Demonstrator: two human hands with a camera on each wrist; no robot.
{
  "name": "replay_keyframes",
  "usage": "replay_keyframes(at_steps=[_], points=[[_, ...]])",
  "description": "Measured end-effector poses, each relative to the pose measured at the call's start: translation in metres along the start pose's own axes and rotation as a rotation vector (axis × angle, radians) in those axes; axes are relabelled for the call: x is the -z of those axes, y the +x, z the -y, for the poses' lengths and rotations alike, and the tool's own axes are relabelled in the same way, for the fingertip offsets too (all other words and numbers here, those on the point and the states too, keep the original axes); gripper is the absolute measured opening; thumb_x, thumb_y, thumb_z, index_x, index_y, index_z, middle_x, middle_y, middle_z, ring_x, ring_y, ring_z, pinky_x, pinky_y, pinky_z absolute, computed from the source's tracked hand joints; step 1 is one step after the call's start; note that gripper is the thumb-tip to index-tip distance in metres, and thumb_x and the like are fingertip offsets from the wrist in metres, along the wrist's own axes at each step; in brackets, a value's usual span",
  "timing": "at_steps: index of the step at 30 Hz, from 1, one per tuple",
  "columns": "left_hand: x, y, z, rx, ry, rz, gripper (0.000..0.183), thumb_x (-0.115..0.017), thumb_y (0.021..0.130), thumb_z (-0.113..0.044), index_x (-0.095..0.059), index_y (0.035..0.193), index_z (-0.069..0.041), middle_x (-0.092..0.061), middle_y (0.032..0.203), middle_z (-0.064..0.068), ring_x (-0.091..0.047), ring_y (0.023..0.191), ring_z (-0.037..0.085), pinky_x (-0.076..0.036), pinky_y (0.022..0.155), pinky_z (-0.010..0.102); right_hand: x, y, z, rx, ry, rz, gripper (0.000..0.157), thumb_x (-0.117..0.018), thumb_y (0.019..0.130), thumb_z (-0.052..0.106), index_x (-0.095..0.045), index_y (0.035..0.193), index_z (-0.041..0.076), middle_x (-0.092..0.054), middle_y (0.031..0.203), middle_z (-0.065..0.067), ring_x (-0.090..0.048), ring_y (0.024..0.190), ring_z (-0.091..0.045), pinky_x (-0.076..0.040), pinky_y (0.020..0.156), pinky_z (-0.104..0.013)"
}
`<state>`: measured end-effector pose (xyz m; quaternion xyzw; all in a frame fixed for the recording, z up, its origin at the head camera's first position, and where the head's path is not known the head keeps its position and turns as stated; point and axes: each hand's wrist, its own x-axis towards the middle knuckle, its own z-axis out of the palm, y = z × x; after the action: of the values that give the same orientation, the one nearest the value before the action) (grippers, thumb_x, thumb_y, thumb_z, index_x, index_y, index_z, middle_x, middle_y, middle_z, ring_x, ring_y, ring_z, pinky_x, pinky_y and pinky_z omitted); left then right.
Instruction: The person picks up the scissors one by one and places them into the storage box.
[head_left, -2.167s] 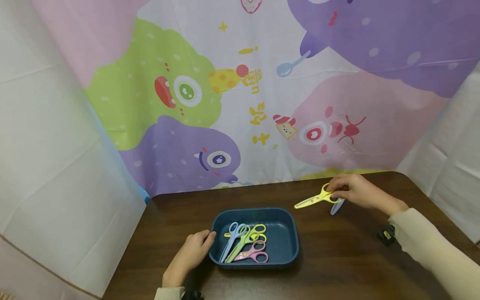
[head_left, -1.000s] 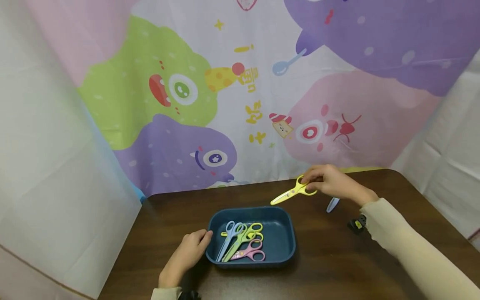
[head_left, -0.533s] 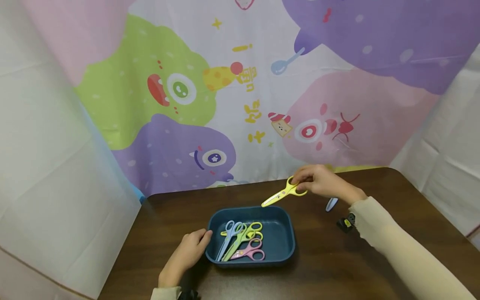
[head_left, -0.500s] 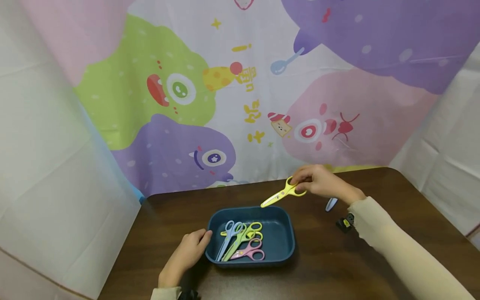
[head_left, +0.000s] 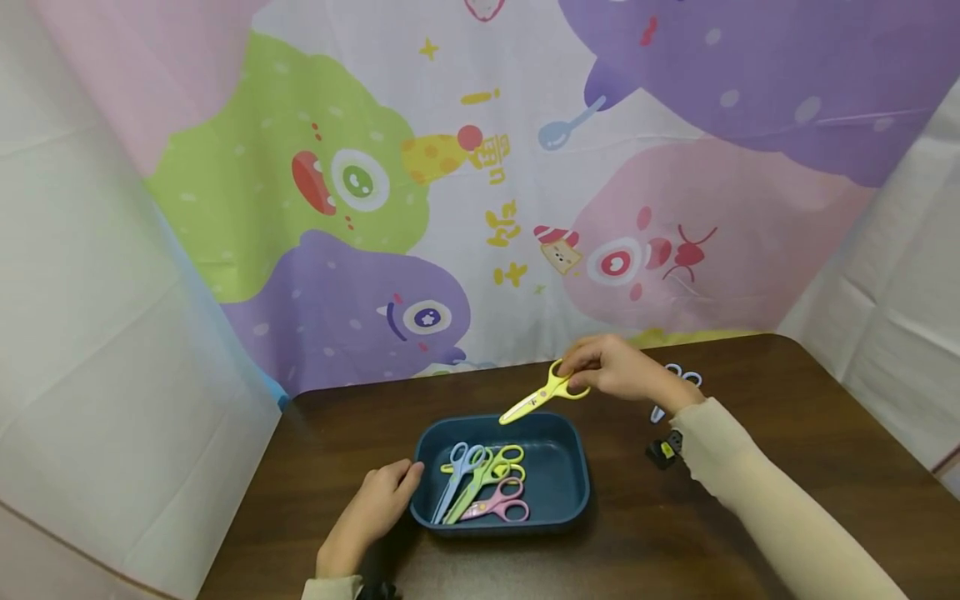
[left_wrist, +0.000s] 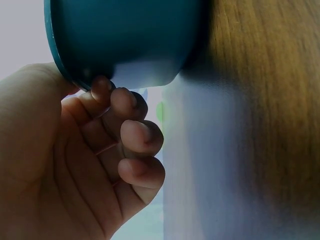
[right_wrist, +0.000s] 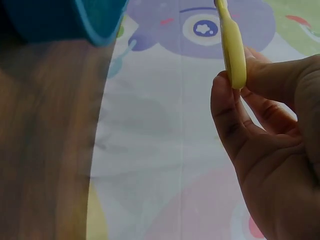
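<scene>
My right hand pinches yellow scissors by the handle loops, thumb on one side and fingers on the other. Their blades point down-left, over the back rim of a dark blue tray. In the right wrist view the yellow handle sits between thumb and fingertip. My left hand grips the tray's left rim; the left wrist view shows curled fingers against its outer wall. Inside the tray lie blue scissors, green scissors and pink scissors, with a yellow pair partly hidden beneath.
Another pair of blue scissors lies on the brown table behind my right wrist, partly covered by it. A cartoon-printed curtain hangs along the table's back edge. White cloth walls in the sides.
My right hand has carried the yellow scissors leftward from the table's right side to the tray's back rim. The blue scissors on the table show more now. My left hand keeps its grip.
</scene>
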<state>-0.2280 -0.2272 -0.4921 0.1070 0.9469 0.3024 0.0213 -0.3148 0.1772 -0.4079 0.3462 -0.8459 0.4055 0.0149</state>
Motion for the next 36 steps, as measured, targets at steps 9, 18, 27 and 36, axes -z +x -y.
replay_keyframes(at_steps=[9,18,27,36], points=[[0.001,0.0,0.001,-0.002,0.003,-0.005,0.041,-0.054,0.108,-0.025,-0.045,0.069,-0.015,-0.035,0.062,-0.006,-0.032,0.054,0.006,-0.029,0.054,0.023,-0.017,0.012,0.007,0.015,0.008,0.02,0.013,-0.078,0.091,0.01,-0.081,0.103,0.013,-0.075,0.111,-0.003,-0.069,0.108,-0.024,-0.058,0.083,-0.029],[0.001,-0.002,0.001,-0.009,-0.006,-0.006,0.042,-0.054,0.108,-0.027,-0.044,0.069,-0.015,-0.034,0.061,-0.007,-0.031,0.054,0.006,-0.028,0.054,0.023,-0.029,0.019,0.012,0.02,0.039,0.061,0.011,-0.077,0.093,0.012,-0.081,0.103,0.013,-0.074,0.109,-0.002,-0.067,0.105,-0.021,-0.057,0.083,-0.03],[0.0,0.0,0.003,-0.005,-0.004,-0.005,0.042,-0.054,0.108,-0.025,-0.044,0.068,-0.015,-0.034,0.06,-0.007,-0.031,0.053,0.006,-0.029,0.054,0.023,-0.043,0.026,0.014,0.017,0.033,0.08,0.011,-0.078,0.091,0.011,-0.081,0.101,0.013,-0.074,0.108,-0.001,-0.067,0.104,-0.02,-0.057,0.083,-0.028],[0.002,-0.001,0.0,-0.025,-0.003,-0.006,0.042,-0.054,0.108,-0.025,-0.043,0.069,-0.016,-0.034,0.061,-0.007,-0.03,0.054,0.005,-0.029,0.054,0.023,-0.062,0.032,0.017,0.022,-0.01,0.136,0.014,-0.077,0.091,0.008,-0.081,0.105,0.012,-0.074,0.108,0.0,-0.068,0.099,-0.015,-0.057,0.082,-0.024]])
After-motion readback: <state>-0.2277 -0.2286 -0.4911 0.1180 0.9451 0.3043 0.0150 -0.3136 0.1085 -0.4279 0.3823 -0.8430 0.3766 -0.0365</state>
